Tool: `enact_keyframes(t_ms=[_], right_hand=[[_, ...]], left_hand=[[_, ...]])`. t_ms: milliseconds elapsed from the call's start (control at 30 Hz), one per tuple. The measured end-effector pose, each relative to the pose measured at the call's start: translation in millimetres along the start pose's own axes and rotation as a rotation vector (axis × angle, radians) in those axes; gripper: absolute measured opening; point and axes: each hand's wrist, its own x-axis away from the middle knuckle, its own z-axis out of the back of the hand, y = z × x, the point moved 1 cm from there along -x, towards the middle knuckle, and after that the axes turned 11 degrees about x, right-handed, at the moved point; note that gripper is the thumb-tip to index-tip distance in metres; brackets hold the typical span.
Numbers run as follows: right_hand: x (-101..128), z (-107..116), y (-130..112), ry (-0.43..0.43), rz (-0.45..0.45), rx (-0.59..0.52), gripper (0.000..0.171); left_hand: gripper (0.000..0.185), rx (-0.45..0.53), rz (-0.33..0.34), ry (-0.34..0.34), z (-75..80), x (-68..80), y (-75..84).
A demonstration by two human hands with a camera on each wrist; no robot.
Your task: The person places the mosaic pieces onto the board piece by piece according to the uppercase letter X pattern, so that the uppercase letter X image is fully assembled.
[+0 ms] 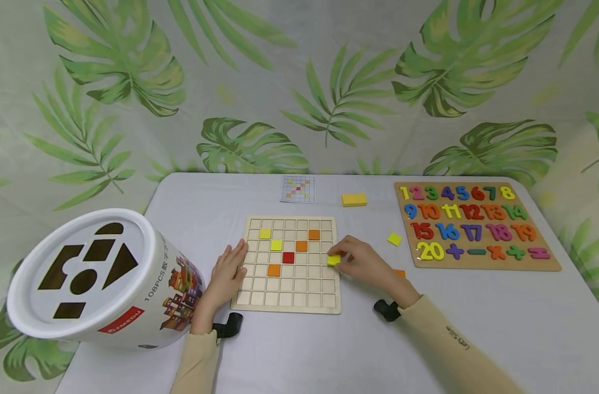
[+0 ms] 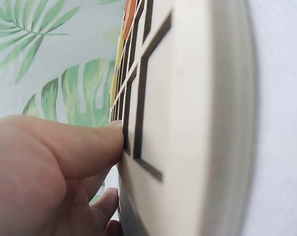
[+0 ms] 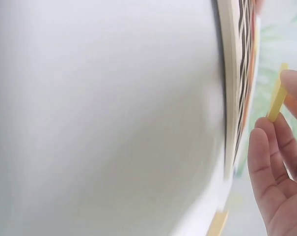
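A wooden grid board (image 1: 289, 298) lies mid-table with yellow, orange and red square tiles set in its cells. My left hand (image 1: 228, 272) rests flat on the board's left edge (image 2: 187, 147), fingers straight, thumb (image 2: 84, 147) pressing the rim. My right hand (image 1: 360, 264) pinches a yellow square tile (image 1: 333, 260) over the board's right edge; in the right wrist view the yellow tile (image 3: 277, 101) shows edge-on between my fingertips, a little above the board (image 3: 231, 98).
A white shape-sorter bucket (image 1: 97, 279) lies tipped at the left. A number puzzle board (image 1: 476, 227) sits at right. A loose yellow tile (image 1: 394, 238), a yellow block (image 1: 354, 200), a pattern card (image 1: 298, 189) and an orange tile (image 1: 400, 273) lie around.
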Motion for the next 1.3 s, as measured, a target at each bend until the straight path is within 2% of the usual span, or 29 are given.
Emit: enact_keyframes(t_ms=[200,467,767,900,1000,1133,1300], right_hand=[[-14,-19,-23,-0.069,0.068,-0.007,0.024],[-27,-38,-39,-0.124,0.095,0.105,0.022],[-31,-40,-48,-0.148,0.107,0.135,0.023],[-29,-38,-44,-0.147,0.113,0.113,0.025],[-23,-30,-37,-0.126,0.094,0.036,0.024],[-9,-11,-21,-0.058,0.06,-0.074,0.023],[23,15,10,0.056,-0.024,-0.088,0.023]], left_hand=[[0.054,0.004,-0.01,0.006,-0.2,0.7,-0.5],[0.054,-0.006,-0.014,0.005,0.2,0.8,0.9],[0.055,0.002,-0.006,0.0,0.5,1.4,2.7],[0.055,0.002,0.001,-0.002,0.4,0.5,2.8],[0.056,0.001,0.007,-0.006,0.2,-0.4,3.1],[0.056,-0.002,0.011,-0.006,0.1,-0.8,3.8],[0.056,-0.006,0.021,-0.005,1.0,0.2,2.8]])
